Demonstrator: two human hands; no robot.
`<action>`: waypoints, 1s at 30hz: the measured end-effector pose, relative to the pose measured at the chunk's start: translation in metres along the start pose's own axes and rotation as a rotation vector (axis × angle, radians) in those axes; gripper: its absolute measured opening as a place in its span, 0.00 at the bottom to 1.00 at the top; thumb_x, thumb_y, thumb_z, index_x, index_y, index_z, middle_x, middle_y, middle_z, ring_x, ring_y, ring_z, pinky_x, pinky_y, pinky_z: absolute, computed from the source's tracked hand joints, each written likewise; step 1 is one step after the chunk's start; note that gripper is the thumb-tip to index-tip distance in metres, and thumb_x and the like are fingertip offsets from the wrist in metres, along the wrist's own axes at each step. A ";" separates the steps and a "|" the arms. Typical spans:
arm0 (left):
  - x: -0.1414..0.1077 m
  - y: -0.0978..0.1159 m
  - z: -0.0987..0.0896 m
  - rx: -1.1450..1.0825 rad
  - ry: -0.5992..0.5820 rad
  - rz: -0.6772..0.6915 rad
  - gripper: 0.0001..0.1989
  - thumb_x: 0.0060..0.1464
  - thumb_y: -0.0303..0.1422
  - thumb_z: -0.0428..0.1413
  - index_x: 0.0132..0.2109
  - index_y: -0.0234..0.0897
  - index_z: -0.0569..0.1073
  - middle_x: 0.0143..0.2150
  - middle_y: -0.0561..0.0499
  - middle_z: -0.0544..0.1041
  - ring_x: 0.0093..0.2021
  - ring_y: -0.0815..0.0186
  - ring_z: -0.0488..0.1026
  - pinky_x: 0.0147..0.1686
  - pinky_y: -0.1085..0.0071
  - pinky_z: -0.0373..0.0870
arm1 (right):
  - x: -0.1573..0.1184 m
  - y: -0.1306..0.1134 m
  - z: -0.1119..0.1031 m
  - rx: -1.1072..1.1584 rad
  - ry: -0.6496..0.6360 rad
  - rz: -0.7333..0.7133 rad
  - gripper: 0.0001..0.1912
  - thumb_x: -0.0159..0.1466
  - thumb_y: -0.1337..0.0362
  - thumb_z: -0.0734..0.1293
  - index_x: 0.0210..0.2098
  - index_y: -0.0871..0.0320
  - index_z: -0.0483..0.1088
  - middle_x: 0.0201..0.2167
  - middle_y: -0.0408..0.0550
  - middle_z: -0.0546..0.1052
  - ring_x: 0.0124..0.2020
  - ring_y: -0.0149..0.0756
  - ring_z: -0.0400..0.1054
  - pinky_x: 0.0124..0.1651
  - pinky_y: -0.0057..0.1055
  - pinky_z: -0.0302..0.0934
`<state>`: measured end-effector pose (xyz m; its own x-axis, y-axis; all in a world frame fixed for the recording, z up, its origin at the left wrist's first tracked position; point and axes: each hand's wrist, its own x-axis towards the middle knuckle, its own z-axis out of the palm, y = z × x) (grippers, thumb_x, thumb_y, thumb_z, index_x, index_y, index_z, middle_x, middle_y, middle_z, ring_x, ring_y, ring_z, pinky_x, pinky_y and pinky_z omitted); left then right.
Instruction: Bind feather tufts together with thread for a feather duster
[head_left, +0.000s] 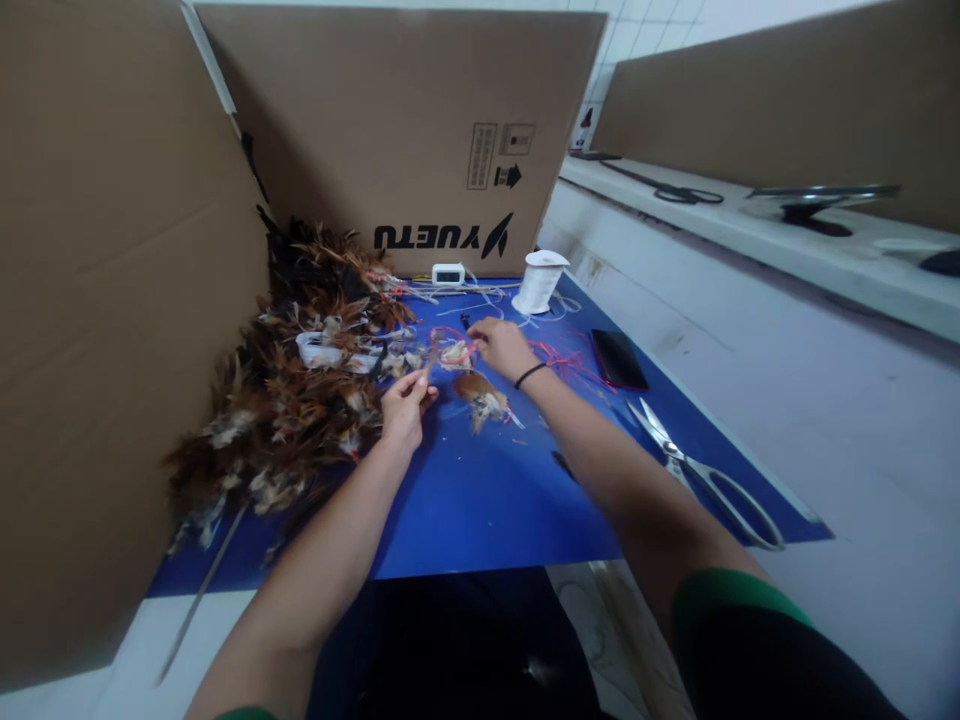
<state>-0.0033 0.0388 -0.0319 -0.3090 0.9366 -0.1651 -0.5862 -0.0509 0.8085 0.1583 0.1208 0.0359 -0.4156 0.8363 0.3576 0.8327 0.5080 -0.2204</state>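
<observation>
Above the blue tabletop, my left hand [405,408] pinches a thin brownish wisp that looks like a feather, its tip pointing up past the thumb. My right hand [502,347], with a black band at the wrist, reaches a little farther out, its fingers closed on a red string [442,330] that loops to the left. Pale fluffy feathers [456,354] lie just under those fingers. Between my hands and nearer to me is a brown-and-white feather tuft [482,398] with a small white end. More red strings [566,362] spread out beyond the right wrist.
Brown feather bundles [300,400] pile up along the left by a cardboard box wall [337,130]. A white spool [541,283] and small white display device [448,275] stand at the back. A dark phone [619,360] and open scissors [697,470] lie right on the blue tabletop [465,510].
</observation>
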 end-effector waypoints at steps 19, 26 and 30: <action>-0.001 -0.004 0.000 0.052 -0.063 -0.015 0.12 0.41 0.32 0.64 0.32 0.33 0.71 0.25 0.54 0.72 0.23 0.74 0.70 0.31 0.72 0.71 | 0.023 0.006 0.012 -0.343 -0.124 0.036 0.14 0.62 0.71 0.58 0.38 0.64 0.75 0.39 0.62 0.77 0.41 0.44 0.70 0.41 0.35 0.59; -0.004 0.002 0.003 0.043 -0.037 -0.025 0.11 0.41 0.33 0.64 0.31 0.33 0.71 0.23 0.56 0.70 0.22 0.75 0.69 0.31 0.73 0.70 | -0.003 0.004 -0.001 0.546 0.165 0.409 0.04 0.54 0.66 0.67 0.27 0.61 0.72 0.22 0.46 0.73 0.22 0.30 0.64 0.27 0.27 0.58; -0.007 0.006 0.004 0.030 -0.059 -0.043 0.12 0.41 0.33 0.64 0.31 0.33 0.71 0.25 0.56 0.70 0.23 0.76 0.68 0.32 0.72 0.70 | -0.028 -0.015 -0.005 1.089 0.083 0.567 0.06 0.50 0.66 0.70 0.26 0.61 0.69 0.17 0.39 0.68 0.16 0.23 0.58 0.20 0.23 0.54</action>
<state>-0.0012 0.0332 -0.0238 -0.2386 0.9567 -0.1668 -0.5749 -0.0007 0.8182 0.1595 0.0890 0.0341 -0.0366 0.9993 0.0123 0.1318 0.0170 -0.9911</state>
